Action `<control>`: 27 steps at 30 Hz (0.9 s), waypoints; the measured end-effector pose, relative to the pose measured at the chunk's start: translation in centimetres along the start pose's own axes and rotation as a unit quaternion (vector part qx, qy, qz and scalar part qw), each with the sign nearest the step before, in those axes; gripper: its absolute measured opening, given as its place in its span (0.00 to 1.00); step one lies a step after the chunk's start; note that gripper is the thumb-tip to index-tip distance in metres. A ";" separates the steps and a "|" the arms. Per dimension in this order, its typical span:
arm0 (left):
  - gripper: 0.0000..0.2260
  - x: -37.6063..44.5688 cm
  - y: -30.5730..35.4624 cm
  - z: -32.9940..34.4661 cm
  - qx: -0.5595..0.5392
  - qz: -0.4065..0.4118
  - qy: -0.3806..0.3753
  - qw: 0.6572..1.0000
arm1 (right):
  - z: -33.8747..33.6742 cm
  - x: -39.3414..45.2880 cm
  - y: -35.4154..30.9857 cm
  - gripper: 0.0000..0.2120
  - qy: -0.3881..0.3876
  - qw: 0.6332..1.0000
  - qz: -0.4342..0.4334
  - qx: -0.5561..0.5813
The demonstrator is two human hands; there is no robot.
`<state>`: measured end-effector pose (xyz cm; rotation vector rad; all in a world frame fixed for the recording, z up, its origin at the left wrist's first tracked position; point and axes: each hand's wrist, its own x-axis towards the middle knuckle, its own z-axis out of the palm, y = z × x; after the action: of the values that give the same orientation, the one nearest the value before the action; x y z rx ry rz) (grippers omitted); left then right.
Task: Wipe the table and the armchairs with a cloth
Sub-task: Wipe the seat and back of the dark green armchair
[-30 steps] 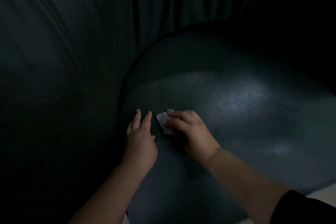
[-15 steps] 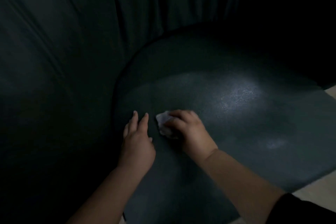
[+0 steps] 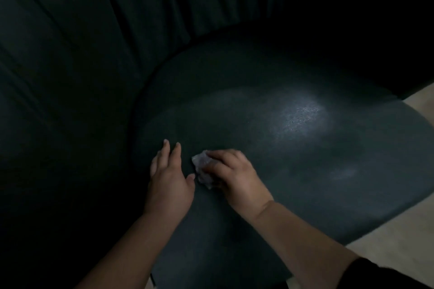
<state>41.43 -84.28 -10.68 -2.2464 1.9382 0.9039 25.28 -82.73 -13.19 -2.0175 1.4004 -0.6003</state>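
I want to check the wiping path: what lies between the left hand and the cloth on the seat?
In the head view, only a narrow strip of bare dark seat separates the left hand from the cloth, which the right hand holds.

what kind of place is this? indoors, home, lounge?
Probably a dim indoor sitting area, home or lounge; I cannot tell which. The clues: a dark padded armchair seat with a curved pleated backrest, and pale floor beside it. The right hand wipes the seat with a cloth.

A small crumpled pale cloth (image 3: 202, 168) lies on the dark armchair seat (image 3: 293, 152), at its eight o'clock edge.
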 end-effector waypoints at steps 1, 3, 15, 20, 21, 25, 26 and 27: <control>0.34 0.1 0.1 0.1 0.003 0.006 0.001 1.000 | -0.9 0.1 1.1 0.13 0.001 1.000 0.006 -0.017; 0.34 0.2 0.4 0.3 0.010 0.017 0.000 1.000 | -3.3 0.4 4.0 0.14 0.035 0.997 0.058 -0.049; 0.42 0.4 2.0 1.0 0.051 0.028 -0.038 0.998 | -3.1 1.7 4.2 0.14 -0.004 0.999 0.008 -0.044; 0.42 0.0 1.6 1.2 0.051 0.038 -0.038 0.997 | -8.4 0.5 10.2 0.14 0.083 0.986 0.126 -0.075; 0.41 0.0 1.6 1.2 0.051 0.037 -0.039 0.997 | -9.2 0.3 10.8 0.16 0.087 0.982 0.152 -0.074; 0.38 0.2 2.1 0.5 0.064 0.013 -0.059 0.996 | -9.9 0.7 10.2 0.18 0.093 0.971 0.212 -0.055; 0.37 0.1 2.3 -0.1 0.064 0.006 -0.065 0.996 | -10.3 0.9 9.3 0.18 0.100 0.969 0.225 -0.033; 0.36 0.0 2.5 -0.5 0.065 0.001 -0.070 0.995 | -10.4 1.0 8.4 0.17 0.106 0.967 0.233 -0.011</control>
<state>39.36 -85.04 -9.45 -2.0525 1.8812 0.8817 13.12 -88.19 -11.65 -1.5858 1.9370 -0.5994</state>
